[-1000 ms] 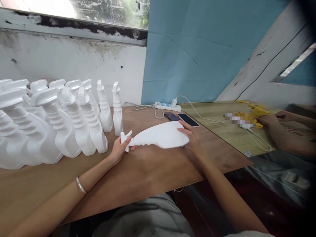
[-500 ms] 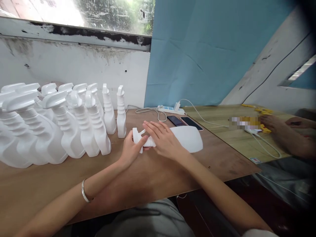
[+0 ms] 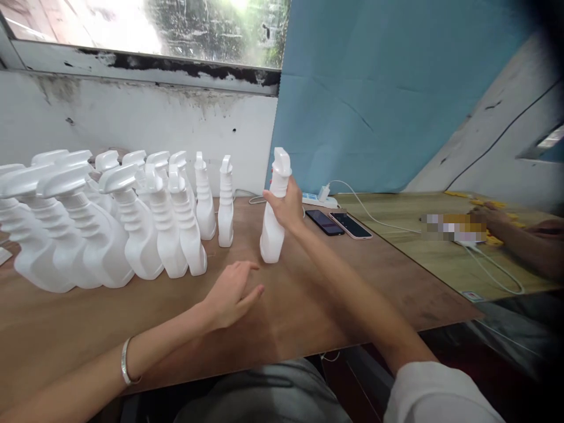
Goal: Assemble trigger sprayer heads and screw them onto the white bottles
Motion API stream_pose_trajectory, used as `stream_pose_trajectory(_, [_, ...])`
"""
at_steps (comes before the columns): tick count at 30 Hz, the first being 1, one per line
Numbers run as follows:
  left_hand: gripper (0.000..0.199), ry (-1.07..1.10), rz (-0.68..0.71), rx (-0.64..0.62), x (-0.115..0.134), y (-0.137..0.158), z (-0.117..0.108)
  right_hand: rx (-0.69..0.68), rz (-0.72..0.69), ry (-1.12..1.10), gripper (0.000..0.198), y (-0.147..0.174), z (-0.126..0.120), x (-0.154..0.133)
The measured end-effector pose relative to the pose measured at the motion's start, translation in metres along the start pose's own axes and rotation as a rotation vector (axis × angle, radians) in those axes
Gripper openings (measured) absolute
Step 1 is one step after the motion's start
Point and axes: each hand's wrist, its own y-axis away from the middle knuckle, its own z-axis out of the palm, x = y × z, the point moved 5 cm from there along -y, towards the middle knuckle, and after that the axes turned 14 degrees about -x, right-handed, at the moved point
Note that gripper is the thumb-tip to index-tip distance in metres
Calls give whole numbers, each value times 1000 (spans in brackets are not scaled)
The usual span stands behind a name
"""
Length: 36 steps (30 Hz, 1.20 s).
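Observation:
A white spray bottle (image 3: 273, 238) is upright over the brown table, its trigger head at the top. My right hand (image 3: 288, 205) wraps round its neck just below the head; I cannot tell whether its base touches the wood. Lower and to the left, my left hand (image 3: 233, 294) hovers near the table with fingers apart and nothing in them. Left of both hands stand several similar white spray bottles (image 3: 143, 247) in close rows. The nearest single one is a slim-looking spray bottle (image 3: 226, 211), seen edge-on.
Two phones (image 3: 350, 225) lie right of the held bottle, near a white power strip (image 3: 319, 200) with a plugged-in cable. Another person's hand (image 3: 487, 214) rests by yellow items on the lighter table (image 3: 396, 205) at the right. The brown table's (image 3: 308, 317) front edge runs before me.
The spray bottle was lying sideways in both hands. Now it is upright in my right hand, and my left hand has let go and moved down toward me.

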Motion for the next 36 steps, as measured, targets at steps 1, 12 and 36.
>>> stream_pose_trajectory(1, [32, -87, 4, -67, -7, 1, 10, -2, 30, -63, 30, -3, 10, 5])
stream_pose_trajectory(12, [70, -350, -272, 63, -77, -6, 30, -11, 88, -441, 49, -9, 98, 24])
stream_pose_trajectory(36, [72, -512, -504, 75, -97, -45, 26, 71, 119, -495, 62, -6, 140, 47])
